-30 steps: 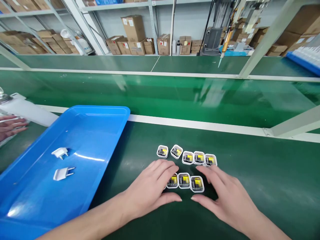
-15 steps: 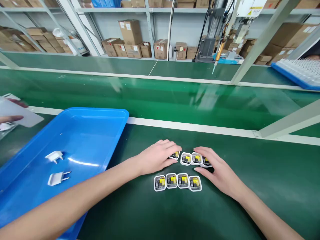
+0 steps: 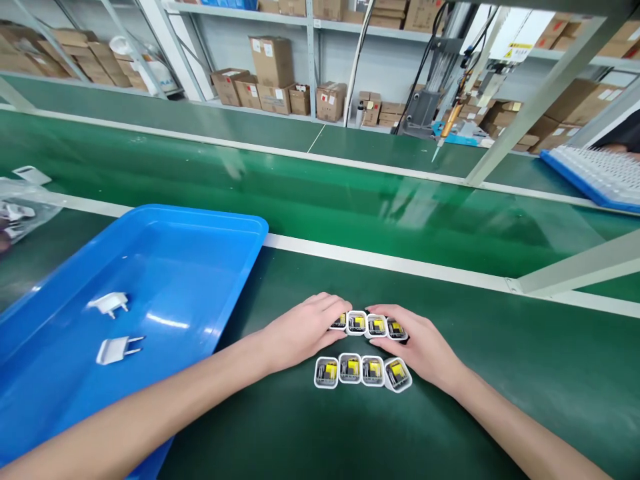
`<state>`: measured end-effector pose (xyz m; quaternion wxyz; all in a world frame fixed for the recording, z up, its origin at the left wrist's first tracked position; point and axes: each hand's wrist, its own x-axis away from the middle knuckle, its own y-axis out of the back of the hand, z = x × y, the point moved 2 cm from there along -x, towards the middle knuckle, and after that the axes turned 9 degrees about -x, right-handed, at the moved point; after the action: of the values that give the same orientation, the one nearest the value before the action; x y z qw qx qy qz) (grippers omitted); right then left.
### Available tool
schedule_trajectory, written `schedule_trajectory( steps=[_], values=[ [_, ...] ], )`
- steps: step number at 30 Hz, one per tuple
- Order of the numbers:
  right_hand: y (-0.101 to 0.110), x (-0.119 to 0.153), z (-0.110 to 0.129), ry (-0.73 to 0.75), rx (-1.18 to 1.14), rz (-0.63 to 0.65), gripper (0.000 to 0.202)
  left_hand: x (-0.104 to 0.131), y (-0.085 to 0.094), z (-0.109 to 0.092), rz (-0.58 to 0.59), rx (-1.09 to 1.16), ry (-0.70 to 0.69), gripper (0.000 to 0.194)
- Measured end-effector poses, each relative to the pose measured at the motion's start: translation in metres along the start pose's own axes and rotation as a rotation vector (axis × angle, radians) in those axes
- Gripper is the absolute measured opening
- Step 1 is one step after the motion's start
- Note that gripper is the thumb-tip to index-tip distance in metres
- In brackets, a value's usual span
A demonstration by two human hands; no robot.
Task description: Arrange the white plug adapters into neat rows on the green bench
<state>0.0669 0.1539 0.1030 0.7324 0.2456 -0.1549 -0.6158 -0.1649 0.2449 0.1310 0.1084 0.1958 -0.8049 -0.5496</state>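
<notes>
Two white plugs (image 3: 114, 327), blue tray (image 3: 210, 230)

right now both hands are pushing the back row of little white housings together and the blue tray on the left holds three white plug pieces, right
Not quite: the blue tray holds two white plug pieces, not three, as the head view shows. The left hand and right hand do press the back row of housings together.

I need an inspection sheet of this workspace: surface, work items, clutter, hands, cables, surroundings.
Surface: green mat, beside a green conveyor belt.
Work items: back row of open charger shells; front row of four.
Clutter: blue tray holding two white plug pieces; plastic bag.
Hands: left hand and right hand press the back row's ends, gripping nothing.
Cables: black cables at rear machine.
Surroundings: shelves with cardboard boxes.
</notes>
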Motion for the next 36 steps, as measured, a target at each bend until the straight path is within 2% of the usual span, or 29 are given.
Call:
schedule_trajectory(
  steps=[5, 7, 10, 12, 15, 17, 20, 23, 26, 30, 33, 34, 35, 36],
  values=[
    [-0.003, -0.008, -0.01, 0.067, 0.023, 0.007, 0.033, -0.001, -0.006, 0.004, -0.054, 0.018, 0.02, 0.025],
    [0.0, -0.008, -0.014, 0.072, 0.006, 0.02, 0.041, -0.001, -0.008, 0.004, -0.06, 0.016, 0.017, 0.026],
    [0.01, 0.004, -0.013, 0.114, -0.036, 0.032, 0.058, 0.005, -0.002, 0.001, -0.091, -0.028, 0.038, 0.044],
    [0.017, 0.022, -0.007, 0.141, -0.024, -0.053, 0.056, 0.015, 0.006, -0.005, -0.149, -0.121, 0.03, 0.059],
    [0.016, 0.054, 0.008, 0.161, 0.152, -0.213, 0.051, 0.033, 0.011, -0.023, -0.213, -0.275, -0.072, 0.062],
    [0.005, 0.067, 0.021, 0.195, 0.343, -0.178, 0.052, 0.041, 0.003, -0.036, -0.202, -0.357, -0.13, 0.068],
    [-0.015, 0.068, 0.035, 0.258, 0.577, -0.041, 0.046, 0.042, -0.016, -0.047, -0.179, -0.469, -0.135, 0.071],
    [-0.023, 0.055, 0.041, 0.264, 0.65, 0.007, 0.035, 0.036, -0.028, -0.047, -0.171, -0.514, -0.13, 0.052],
    [-0.025, 0.045, 0.041, 0.217, 0.631, 0.042, 0.032, 0.033, -0.031, -0.042, -0.178, -0.526, -0.134, 0.049],
    [-0.029, 0.044, 0.042, 0.209, 0.642, 0.047, 0.036, 0.036, -0.028, -0.04, -0.199, -0.504, -0.129, 0.056],
    [-0.021, 0.05, 0.042, 0.189, 0.642, -0.025, 0.063, 0.043, -0.018, -0.042, -0.241, -0.538, -0.153, 0.081],
    [-0.013, 0.051, 0.041, 0.163, 0.625, -0.07, 0.069, 0.047, -0.013, -0.041, -0.258, -0.553, -0.16, 0.084],
    [-0.004, 0.052, 0.04, 0.125, 0.594, -0.116, 0.069, 0.05, -0.007, -0.038, -0.279, -0.568, -0.158, 0.079],
    [0.006, 0.051, 0.037, 0.081, 0.547, -0.153, 0.064, 0.053, -0.001, -0.033, -0.299, -0.577, -0.144, 0.065]
  ],
)
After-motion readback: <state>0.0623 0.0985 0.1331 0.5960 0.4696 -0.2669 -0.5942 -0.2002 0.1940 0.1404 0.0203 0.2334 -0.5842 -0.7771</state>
